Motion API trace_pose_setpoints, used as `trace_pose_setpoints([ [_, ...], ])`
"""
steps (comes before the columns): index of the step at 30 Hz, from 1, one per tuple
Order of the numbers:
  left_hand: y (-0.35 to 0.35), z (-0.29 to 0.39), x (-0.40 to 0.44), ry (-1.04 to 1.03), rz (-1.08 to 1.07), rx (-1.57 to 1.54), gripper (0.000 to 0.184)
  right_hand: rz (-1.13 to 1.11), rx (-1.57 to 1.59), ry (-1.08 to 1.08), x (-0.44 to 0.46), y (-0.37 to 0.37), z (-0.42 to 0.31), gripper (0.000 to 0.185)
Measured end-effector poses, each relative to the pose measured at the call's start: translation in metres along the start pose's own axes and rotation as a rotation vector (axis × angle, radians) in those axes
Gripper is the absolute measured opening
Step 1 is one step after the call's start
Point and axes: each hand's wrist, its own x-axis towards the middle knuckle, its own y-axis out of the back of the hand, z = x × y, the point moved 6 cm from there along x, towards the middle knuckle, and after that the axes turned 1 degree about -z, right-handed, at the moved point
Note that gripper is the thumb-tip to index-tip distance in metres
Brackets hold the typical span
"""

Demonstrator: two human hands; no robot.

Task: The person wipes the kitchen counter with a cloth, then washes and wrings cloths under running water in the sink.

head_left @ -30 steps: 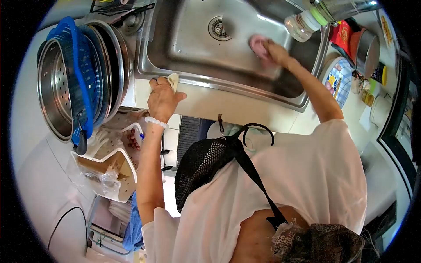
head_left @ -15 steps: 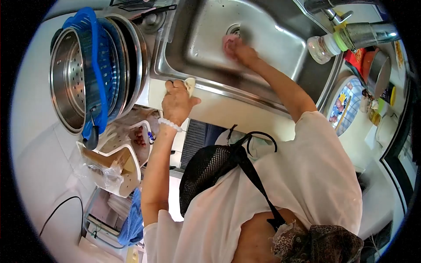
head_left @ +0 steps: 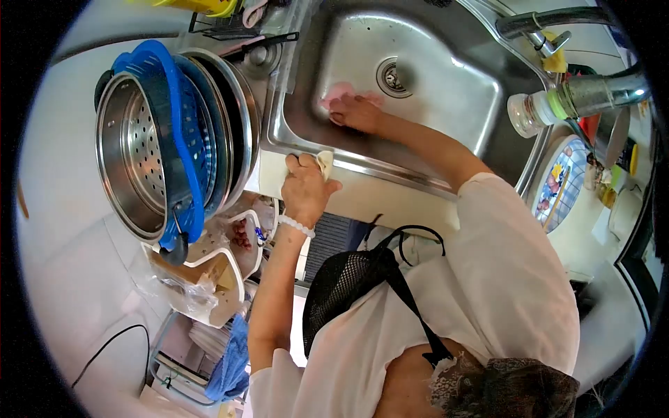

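Head view: kitchen sink, wiping apparently in progress, judged unfinished since the cloth is in use on the metal; which parts are done and which left cannot be told from the surface.

Sink (head_left: 453,90), steel: one, with one drain (head_left: 394,76).
Pink cloth (head_left: 339,92): one, spread on the sink floor toward the left front corner, beside the drain.
Hands: two. Right hand (head_left: 357,113): palm down, grip closed over the pink cloth. Left hand (head_left: 305,189): fingers bent at the front edge of the table (head_left: 390,202), just beside the sink rim; whether its grip holds the pale cloth (head_left: 325,164) there cannot be told.
Pale cloth: one, touching the left hand.
Bead bracelet (head_left: 296,225): one, left wrist.
Perforated steel pot (head_left: 139,139): one, left of the sink.
Blue colander (head_left: 180,132): one, against the pot.
Clear jar (head_left: 524,115): one, right side.
Patterned plate (head_left: 557,184): one, right of the sink.
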Motion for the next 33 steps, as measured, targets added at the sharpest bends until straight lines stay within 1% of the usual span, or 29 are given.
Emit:
trace_pose_setpoints([
  [1, 0.001, 0.0, 0.001, -0.003, 0.003, 0.005, 0.06, 0.006, -0.001, -0.001, 0.013, -0.002, 0.0, 0.021],
  [3, 0.002, 0.001, -0.001, -0.023, 0.012, 0.01, 0.059, 0.118, -0.186, -0.093, 0.034, 0.003, 0.005, 0.022],
  [4, 0.003, 0.002, -0.001, -0.018, 0.012, -0.001, 0.058, 0.126, -0.187, -0.096, 0.042, 0.005, 0.007, 0.022],
  [6, 0.004, 0.004, -0.002, -0.015, 0.018, -0.003, 0.057, 0.141, -0.296, -0.316, 0.053, 0.018, 0.029, 0.022],
  [7, 0.005, 0.004, -0.001, -0.01, 0.02, -0.008, 0.055, 0.154, -0.305, -0.323, 0.058, 0.027, 0.037, 0.022],
  [9, 0.005, 0.005, 0.0, -0.029, 0.012, -0.005, 0.056, 0.191, -0.471, -0.377, 0.059, 0.049, 0.054, 0.021],
  [10, 0.004, 0.005, 0.0, -0.026, 0.007, -0.006, 0.056, 0.173, -0.559, -0.503, 0.061, 0.042, 0.077, 0.021],
  [11, 0.004, 0.004, 0.001, -0.02, 0.004, -0.01, 0.057, 0.182, -0.569, -0.51, 0.062, 0.039, 0.099, 0.021],
  [13, 0.003, 0.005, 0.001, -0.025, -0.011, -0.014, 0.058, 0.263, -0.28, -0.784, 0.044, 0.062, 0.132, 0.023],
  [14, 0.004, 0.005, 0.0, -0.033, -0.009, -0.023, 0.058, 0.055, -0.385, -0.822, 0.035, 0.07, 0.142, 0.026],
  [18, 0.005, 0.005, -0.001, -0.038, -0.008, -0.019, 0.058, 0.057, -0.44, -0.84, -0.005, 0.098, 0.154, 0.026],
  [20, 0.005, 0.005, -0.001, -0.036, 0.0, -0.005, 0.058, 0.178, -0.167, -1.115, -0.033, 0.103, 0.156, 0.024],
  [21, 0.005, 0.006, -0.001, -0.033, 0.005, 0.012, 0.058, 0.179, -0.173, -1.116, -0.035, 0.11, 0.146, 0.024],
  [23, 0.0, 0.002, 0.0, -0.046, -0.005, 0.023, 0.061, -0.041, -0.304, -0.715, -0.013, 0.114, 0.095, 0.03],
  [25, -0.001, 0.003, 0.001, -0.061, -0.016, 0.043, 0.063, 0.144, -0.271, -0.64, 0.012, 0.112, 0.054, 0.022],
  [27, 0.001, 0.004, 0.001, -0.016, -0.029, 0.025, 0.064, 0.303, -0.465, -0.291, 0.033, 0.084, 0.029, 0.024],
  [28, 0.003, 0.006, 0.002, -0.017, -0.025, 0.034, 0.064, 0.312, -0.463, -0.293, 0.041, 0.058, 0.04, 0.024],
  [29, 0.005, 0.008, 0.002, -0.007, -0.034, 0.033, 0.064, 0.245, -0.313, -0.257, 0.052, 0.026, 0.06, 0.027],
  [31, 0.004, 0.006, 0.001, 0.007, -0.043, 0.041, 0.063, 0.185, -0.158, -0.219, 0.069, 0.023, 0.069, 0.03],
  [33, 0.002, 0.006, 0.001, -0.036, -0.013, 0.022, 0.06, 0.135, -0.549, -0.241, 0.075, 0.045, 0.079, 0.03],
])
